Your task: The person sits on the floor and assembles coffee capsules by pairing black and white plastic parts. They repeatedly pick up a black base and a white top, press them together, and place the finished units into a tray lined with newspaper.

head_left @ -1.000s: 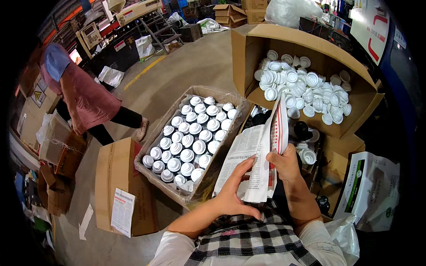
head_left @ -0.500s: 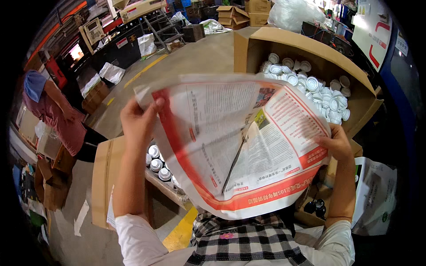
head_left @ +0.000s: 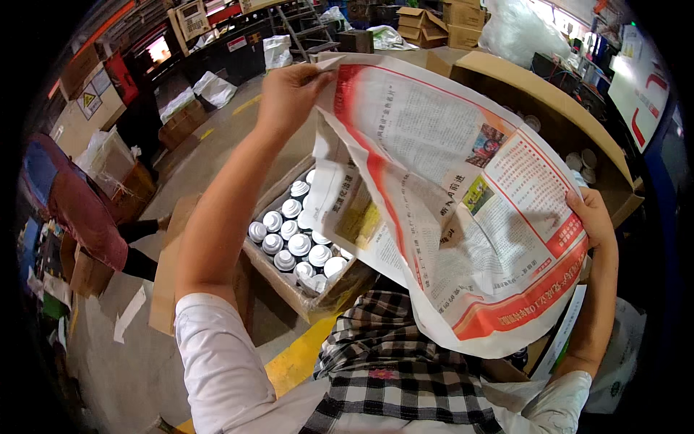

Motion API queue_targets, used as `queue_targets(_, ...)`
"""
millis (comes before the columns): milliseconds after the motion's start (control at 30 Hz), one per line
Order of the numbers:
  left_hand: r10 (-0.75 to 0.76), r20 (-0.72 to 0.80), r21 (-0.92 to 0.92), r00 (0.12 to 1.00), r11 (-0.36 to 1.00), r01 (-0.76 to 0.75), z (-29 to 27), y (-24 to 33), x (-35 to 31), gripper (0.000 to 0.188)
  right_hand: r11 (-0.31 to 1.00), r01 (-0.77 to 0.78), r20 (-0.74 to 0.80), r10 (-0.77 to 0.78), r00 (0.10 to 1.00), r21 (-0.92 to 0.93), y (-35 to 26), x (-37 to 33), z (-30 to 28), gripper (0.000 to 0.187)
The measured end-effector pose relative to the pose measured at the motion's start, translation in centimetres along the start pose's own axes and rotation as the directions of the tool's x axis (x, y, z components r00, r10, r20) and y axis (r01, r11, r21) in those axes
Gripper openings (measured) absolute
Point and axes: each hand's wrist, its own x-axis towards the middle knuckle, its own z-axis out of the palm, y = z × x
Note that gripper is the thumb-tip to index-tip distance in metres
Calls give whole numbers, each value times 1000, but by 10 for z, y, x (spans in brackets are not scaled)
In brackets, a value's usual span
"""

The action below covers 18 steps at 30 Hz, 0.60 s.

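A large newspaper sheet (head_left: 463, 210) with red bands is stretched between my two hands. My left hand (head_left: 293, 94) pinches its upper left corner, raised high. Lower down, my right hand (head_left: 594, 217) grips the right edge, with the thumb on the printed side. The sheet sags and folds in the middle, and a second flap hangs behind its left part. Beneath that flap is an open carton (head_left: 318, 307) holding several dark bottles with white stepped caps (head_left: 299, 244). The paper hides the carton's right part.
Behind the sheet at right stands a big cardboard box (head_left: 549, 87) with white caps inside, mostly covered. Another person (head_left: 79, 195) bends at the left beside boxes. A yellow floor line (head_left: 293, 369) runs below the carton. A blue-and-white machine (head_left: 640, 94) stands far right.
My left hand has risen and moved right, and the newspaper has swung to the right. More of the bottle carton shows, less of the caps box. The other person has bent down.
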Motion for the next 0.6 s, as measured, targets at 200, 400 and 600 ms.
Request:
queue_targets(200, 181, -64, 134, 981, 976, -171, -7, -2, -16, 23, 998, 65, -282, -68, 957, -20, 13, -14, 23, 37)
queue_targets(400, -45, -7, -254, 999, 966, 42, 6, -15, -48, 19, 995, 70, -380, -39, 924, 67, 28, -31, 26, 32)
queue_targets(600, -305, 190, -388, 933, 850, 357, 3, -30, -52, 24, 986, -37, -386, 98, 917, 164, 53, -29, 7, 29)
